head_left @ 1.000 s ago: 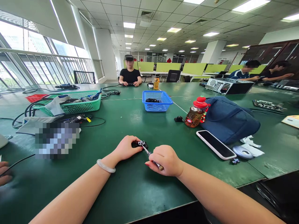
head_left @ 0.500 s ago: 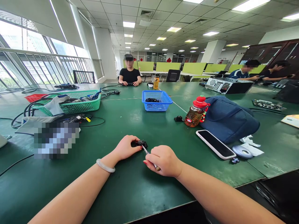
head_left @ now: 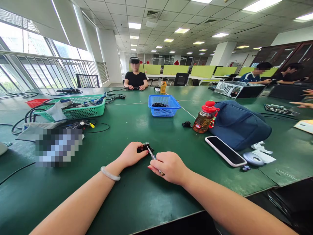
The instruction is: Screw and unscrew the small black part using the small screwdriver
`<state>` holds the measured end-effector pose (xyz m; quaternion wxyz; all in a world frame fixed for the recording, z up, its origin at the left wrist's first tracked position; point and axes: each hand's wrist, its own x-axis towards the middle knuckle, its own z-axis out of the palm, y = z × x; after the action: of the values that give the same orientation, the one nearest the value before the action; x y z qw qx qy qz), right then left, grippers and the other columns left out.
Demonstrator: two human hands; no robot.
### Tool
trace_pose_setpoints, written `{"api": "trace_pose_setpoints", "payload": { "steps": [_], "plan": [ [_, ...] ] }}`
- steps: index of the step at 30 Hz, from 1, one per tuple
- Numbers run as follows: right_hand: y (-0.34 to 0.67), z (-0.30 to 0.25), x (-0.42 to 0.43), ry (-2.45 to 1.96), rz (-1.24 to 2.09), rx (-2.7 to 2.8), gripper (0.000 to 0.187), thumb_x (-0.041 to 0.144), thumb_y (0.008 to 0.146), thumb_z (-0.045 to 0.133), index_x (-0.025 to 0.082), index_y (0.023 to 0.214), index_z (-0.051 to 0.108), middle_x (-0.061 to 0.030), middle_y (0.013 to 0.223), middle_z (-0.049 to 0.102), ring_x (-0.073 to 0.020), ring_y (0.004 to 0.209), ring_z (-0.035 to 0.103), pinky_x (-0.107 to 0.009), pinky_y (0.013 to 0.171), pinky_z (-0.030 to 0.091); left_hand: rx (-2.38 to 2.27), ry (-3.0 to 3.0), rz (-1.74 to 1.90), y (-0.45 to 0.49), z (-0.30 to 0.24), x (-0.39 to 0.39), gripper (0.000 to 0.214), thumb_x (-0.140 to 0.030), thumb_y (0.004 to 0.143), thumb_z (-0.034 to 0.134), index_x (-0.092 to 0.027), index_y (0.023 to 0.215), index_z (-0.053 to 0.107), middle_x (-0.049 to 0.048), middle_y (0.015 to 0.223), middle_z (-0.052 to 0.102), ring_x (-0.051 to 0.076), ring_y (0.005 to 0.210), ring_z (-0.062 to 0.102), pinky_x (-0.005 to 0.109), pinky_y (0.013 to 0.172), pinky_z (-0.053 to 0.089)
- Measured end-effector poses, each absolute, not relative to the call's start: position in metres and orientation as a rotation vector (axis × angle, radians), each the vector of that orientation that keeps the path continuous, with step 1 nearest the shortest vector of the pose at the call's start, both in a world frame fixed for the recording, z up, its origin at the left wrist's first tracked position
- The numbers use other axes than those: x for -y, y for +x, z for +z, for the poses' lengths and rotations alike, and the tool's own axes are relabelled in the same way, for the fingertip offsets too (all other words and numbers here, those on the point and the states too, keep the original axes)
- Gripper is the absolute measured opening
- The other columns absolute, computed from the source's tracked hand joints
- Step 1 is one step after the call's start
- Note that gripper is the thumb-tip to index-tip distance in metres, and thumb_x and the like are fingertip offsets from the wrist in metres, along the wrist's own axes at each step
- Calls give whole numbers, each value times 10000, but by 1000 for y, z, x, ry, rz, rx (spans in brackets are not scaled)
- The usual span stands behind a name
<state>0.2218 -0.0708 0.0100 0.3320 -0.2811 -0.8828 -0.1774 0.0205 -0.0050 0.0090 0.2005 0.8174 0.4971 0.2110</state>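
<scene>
My left hand (head_left: 131, 154) rests on the green table (head_left: 137, 127) and pinches a small black part (head_left: 144, 148) with metal teeth on top. My right hand (head_left: 169, 167) is closed round a thin tool with a metal shaft (head_left: 151, 154), whose tip touches the part. A pale bangle (head_left: 110, 174) sits on my left wrist. Both forearms reach in from the near edge.
A blue basket (head_left: 163, 105) holding dark parts stands mid-table, with a green basket (head_left: 75, 107) of cables at the left. A red-capped bottle (head_left: 204, 118), a blue bag (head_left: 241, 125), a phone (head_left: 225, 151) and another small black part (head_left: 186, 124) lie at the right. People sit at the far tables.
The black part has turned in my left fingers, and the tool tip has shifted slightly up and left on it. A hand seen at the far left edge a second ago has gone.
</scene>
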Motion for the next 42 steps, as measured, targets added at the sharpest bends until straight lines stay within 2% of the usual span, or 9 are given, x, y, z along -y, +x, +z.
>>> {"api": "trace_pose_setpoints", "payload": {
  "steps": [5,14,18,23,30,33,37,40,42],
  "plan": [
    [226,6,62,-900,-352,2318,383,333,975,462,183,650,595,13,615,455,-100,541,353,-253,542,220,-1378,2263,602,20,9,6,278,-459,783,588,-207,808,702,40,856,715,218,814,628,326,732,466],
    [229,9,58,-1118,147,2241,348,353,976,467,191,751,678,24,646,498,-87,562,440,-215,572,309,-1344,2379,610,14,5,8,290,-431,785,620,-205,950,694,70,1016,711,246,968,622,378,887,481],
    [232,9,54,-1174,208,2196,335,332,964,478,191,736,679,21,648,503,-94,582,456,-216,577,315,-1250,2468,562,7,9,10,345,-421,784,646,-226,1067,678,74,1094,700,254,1040,606,395,932,477],
    [232,10,53,-1184,260,2159,362,344,951,470,185,687,662,19,626,479,-92,571,433,-219,569,301,-1197,2528,564,3,18,13,451,-434,809,637,-241,1216,624,61,1062,697,240,1012,605,404,931,479],
    [231,17,56,-1326,227,2136,393,339,967,449,189,656,636,20,620,465,-94,578,446,-224,574,303,-1480,2406,957,2,19,9,448,-430,877,538,-247,1285,576,48,1019,677,217,1004,587,367,915,473],
    [231,18,55,-1453,167,2193,354,343,976,450,199,737,668,6,690,531,-101,610,480,-232,584,318,-1797,2417,783,0,17,6,474,-427,888,502,-229,1312,574,71,981,677,252,987,583,394,905,463],
    [230,16,54,-1569,137,2385,219,386,927,562,218,996,684,-33,883,638,-163,802,586,-252,651,378,-2008,2478,350,-2,13,3,446,-416,907,446,-252,1281,627,111,1009,662,294,998,583,431,888,463],
    [230,16,55,-1602,166,2477,347,479,886,611,212,1103,656,-64,983,660,-208,907,609,-278,708,428,-2003,2469,353,1,10,4,457,-429,939,381,-249,1272,636,129,1122,637,298,1084,570,450,950,449],
    [229,16,55,-1613,178,2487,370,499,885,607,214,1117,649,-68,1007,664,-216,924,617,-289,736,447,-1904,2479,478,5,7,5,487,-443,956,347,-225,1310,601,143,1304,563,298,1221,510,459,1040,405]
  ]
}}
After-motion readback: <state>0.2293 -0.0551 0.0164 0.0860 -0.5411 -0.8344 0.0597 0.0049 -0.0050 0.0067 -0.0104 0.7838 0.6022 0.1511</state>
